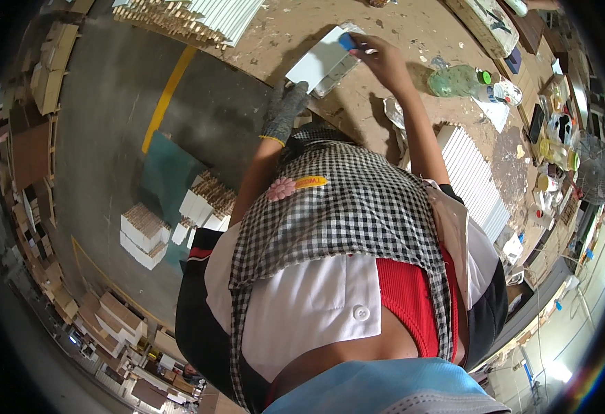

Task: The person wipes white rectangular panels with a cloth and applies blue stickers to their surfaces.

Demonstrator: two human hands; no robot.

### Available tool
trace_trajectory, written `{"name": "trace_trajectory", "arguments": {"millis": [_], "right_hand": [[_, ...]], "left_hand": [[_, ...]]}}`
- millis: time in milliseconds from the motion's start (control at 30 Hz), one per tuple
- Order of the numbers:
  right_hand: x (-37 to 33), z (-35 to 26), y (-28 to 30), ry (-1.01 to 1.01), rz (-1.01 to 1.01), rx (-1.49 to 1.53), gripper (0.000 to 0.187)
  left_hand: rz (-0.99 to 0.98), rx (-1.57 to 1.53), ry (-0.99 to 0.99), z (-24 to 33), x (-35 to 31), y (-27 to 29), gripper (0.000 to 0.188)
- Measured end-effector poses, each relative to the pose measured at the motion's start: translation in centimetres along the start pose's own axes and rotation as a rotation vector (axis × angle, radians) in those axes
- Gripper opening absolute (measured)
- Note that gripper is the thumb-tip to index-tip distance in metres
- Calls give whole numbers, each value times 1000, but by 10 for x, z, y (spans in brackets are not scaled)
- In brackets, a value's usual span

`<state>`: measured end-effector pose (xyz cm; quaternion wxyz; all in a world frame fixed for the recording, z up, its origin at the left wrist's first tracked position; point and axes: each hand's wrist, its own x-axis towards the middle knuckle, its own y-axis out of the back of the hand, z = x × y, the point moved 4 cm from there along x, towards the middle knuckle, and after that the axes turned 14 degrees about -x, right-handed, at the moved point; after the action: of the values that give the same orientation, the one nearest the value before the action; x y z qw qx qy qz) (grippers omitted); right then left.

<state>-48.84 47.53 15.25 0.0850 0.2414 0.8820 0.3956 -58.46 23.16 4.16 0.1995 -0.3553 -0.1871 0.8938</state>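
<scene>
White flat panel (316, 61) lies near the edge of a paint-spattered wooden workbench (295, 27), the largest surface in view, as a person in a checked apron bends over it. Left hand (285, 107), in a grey knit glove, grips the panel's near edge, fingers closed on it. Right hand (378, 58), bare, pinches a small blue block (346, 41) pressed against the panel's far end. Green plastic bottle (457, 81) lies to the right, well apart.
</scene>
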Motion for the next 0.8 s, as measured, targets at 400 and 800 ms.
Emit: {"name": "trace_trajectory", "arguments": {"millis": [400,800], "right_hand": [[-114,42,109,-143,-390,120,46],[-237,384,244,-1013,436,-808,39]], "left_hand": [[-281,1012,-796,9,-20,-48,84],[-203,1186,-884,37,-33,-59,76]]}}
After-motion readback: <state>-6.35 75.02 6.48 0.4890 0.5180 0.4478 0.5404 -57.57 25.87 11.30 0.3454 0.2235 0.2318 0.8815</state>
